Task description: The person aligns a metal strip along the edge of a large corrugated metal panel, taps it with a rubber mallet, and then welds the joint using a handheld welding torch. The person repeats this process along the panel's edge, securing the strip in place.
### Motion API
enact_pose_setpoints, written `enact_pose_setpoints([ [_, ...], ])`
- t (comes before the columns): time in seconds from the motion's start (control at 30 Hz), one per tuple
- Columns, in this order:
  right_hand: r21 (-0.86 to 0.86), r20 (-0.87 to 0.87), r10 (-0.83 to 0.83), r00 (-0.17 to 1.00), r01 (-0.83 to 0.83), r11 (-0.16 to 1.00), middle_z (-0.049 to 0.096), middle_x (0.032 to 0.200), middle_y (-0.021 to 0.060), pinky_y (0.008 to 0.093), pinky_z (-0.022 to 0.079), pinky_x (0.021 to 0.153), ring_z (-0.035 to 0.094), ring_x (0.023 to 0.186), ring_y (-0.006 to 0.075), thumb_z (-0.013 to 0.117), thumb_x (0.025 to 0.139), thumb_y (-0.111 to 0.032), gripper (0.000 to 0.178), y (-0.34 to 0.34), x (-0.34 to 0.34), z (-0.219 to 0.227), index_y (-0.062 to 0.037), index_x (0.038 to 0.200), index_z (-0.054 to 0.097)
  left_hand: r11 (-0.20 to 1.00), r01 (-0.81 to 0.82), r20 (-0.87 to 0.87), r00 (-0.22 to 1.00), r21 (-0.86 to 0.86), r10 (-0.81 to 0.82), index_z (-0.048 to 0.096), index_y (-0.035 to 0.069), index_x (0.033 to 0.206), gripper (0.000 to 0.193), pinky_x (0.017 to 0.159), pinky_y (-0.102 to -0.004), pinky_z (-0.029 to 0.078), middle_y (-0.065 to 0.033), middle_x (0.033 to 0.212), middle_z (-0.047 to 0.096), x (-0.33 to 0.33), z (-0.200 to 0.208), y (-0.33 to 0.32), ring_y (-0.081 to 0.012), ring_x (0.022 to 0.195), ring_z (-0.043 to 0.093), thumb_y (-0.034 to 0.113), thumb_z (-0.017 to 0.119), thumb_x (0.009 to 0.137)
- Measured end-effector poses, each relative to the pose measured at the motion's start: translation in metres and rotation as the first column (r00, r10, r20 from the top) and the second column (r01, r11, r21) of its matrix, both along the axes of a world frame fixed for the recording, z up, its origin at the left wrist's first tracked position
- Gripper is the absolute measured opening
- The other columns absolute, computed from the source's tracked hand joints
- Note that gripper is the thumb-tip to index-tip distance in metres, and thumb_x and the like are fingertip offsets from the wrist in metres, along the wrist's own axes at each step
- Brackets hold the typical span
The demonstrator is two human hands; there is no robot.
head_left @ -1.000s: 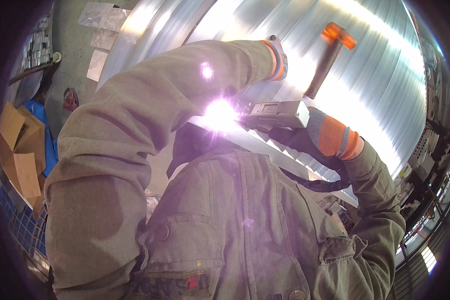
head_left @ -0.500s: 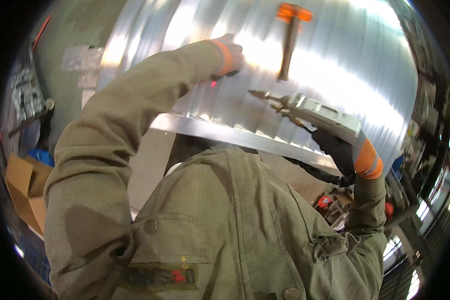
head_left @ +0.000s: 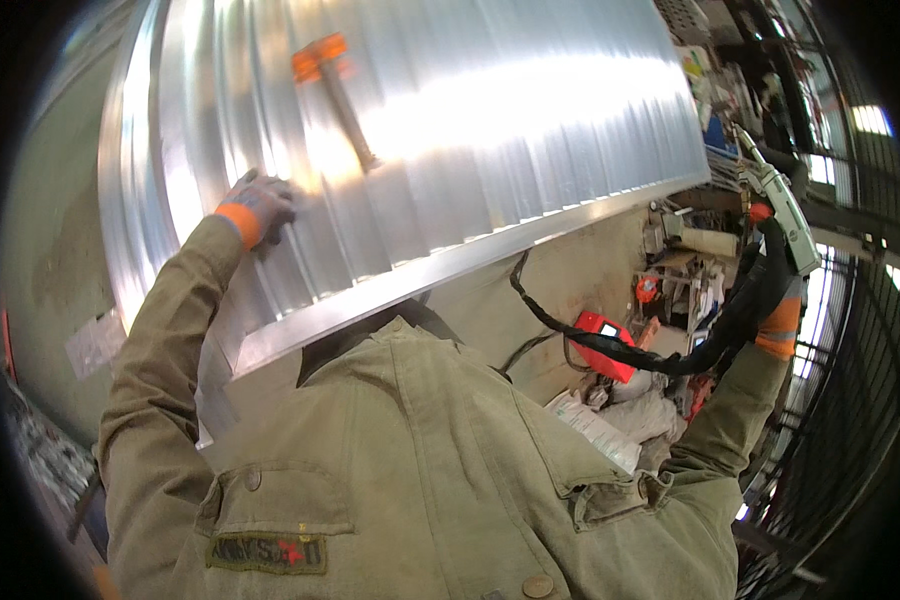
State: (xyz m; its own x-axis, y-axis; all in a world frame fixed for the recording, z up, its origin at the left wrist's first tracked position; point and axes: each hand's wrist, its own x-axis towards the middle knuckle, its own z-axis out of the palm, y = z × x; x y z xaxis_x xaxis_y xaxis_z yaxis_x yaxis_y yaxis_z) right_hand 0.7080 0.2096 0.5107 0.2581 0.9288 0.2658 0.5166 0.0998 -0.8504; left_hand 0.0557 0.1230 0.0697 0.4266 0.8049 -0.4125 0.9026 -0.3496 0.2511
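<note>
A large, shiny ribbed metal panel (head_left: 490, 165) with a flat front edge stretches in front of me. My left hand (head_left: 260, 205), in a grey glove with an orange cuff, rests on its left part with loosely bent fingers and nothing visible in them. Just beyond that hand lies a hammer (head_left: 348, 118) with an orange head and a dark handle. Far to the right, off the panel's end, my right hand (head_left: 770, 262) in a dark glove grips a laser welding gun (head_left: 792, 220). The gun has a pale body, and its pointed nozzle is tilted up and away.
A thick black cable (head_left: 635, 355) loops from the gun hand back below the panel edge. Below right are a red box-shaped device (head_left: 604, 343), white sacks (head_left: 640, 415) and cluttered shelving. Dark metal bars (head_left: 850, 340) stand along the right side.
The welding gun has swung right, from above the panel to beyond its end. My left hand has shifted left in view and lies nearer the hammer. The whole view has turned, tilting the panel.
</note>
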Motion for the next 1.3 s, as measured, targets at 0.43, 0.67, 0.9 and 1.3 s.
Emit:
enact_pose_setpoints([
  [0.43, 0.211, 0.511, -0.323, 0.797, 0.248, 0.945, 0.07, 0.14, 0.0111, 0.0418, 0.052, 0.104, 0.065, 0.125, 0.0261, 0.064, 0.111, -0.047, 0.058, 0.063, 0.216, 0.061, -0.0026, 0.148, 0.066, 0.702, -0.703, 0.545, 0.547, -0.115, 0.636, 0.06, 0.006, 0.153, 0.074, 0.107, -0.047, 0.057, -0.0202, 0.143, 0.068, 0.032, 0.014, 0.042, -0.0366, 0.125, 0.07, 0.047, 0.082, 0.096],
  [0.67, 0.036, 0.211, -0.224, 0.951, 0.222, 0.974, 0.074, 0.12, 0.0035, 0.0369, 0.053, 0.088, 0.067, 0.103, 0.0174, 0.07, 0.108, -0.045, 0.05, 0.35, 0.338, 0.017, -0.0064, 0.139, 0.071, 0.152, -0.872, 0.367, -0.034, -0.466, 0.93, 0.034, 0.001, 0.171, 0.111, 0.094, -0.0461, 0.059, -0.0234, 0.149, 0.065, 0.12, -0.014, 0.137, -0.0351, 0.121, 0.071, 0.061, 0.083, 0.092],
  [0.9, -0.316, -0.106, 0.27, 0.957, -0.29, 0.903, 0.07, 0.089, 0.0032, 0.0351, 0.054, 0.071, 0.065, 0.076, 0.0173, 0.072, 0.099, -0.035, 0.027, 0.604, 0.346, -0.055, -0.0107, 0.111, 0.073, 0.038, -0.995, 0.088, 0.046, 0.093, 0.995, 0.043, 0.006, 0.166, 0.1, 0.112, -0.0557, 0.052, -0.0267, 0.16, 0.052, 0.185, -0.009, 0.159, -0.0491, 0.136, 0.06, 0.063, 0.079, 0.092],
  [1.3, -0.214, 0.78, -0.193, 0.596, 0.543, 0.812, 0.068, 0.144, 0.0172, 0.0521, 0.058, 0.103, 0.07, 0.128, 0.038, 0.073, 0.102, -0.038, 0.056, 0.761, 0.166, -0.308, -0.0154, 0.15, 0.055, -0.186, -0.96, -0.023, -0.195, 0.209, 0.981, 0.045, 0.007, 0.165, 0.059, 0.111, -0.0512, 0.052, -0.0241, 0.158, 0.054, 0.202, -0.046, 0.142, -0.0391, 0.138, 0.06, 0.032, 0.058, 0.113],
])
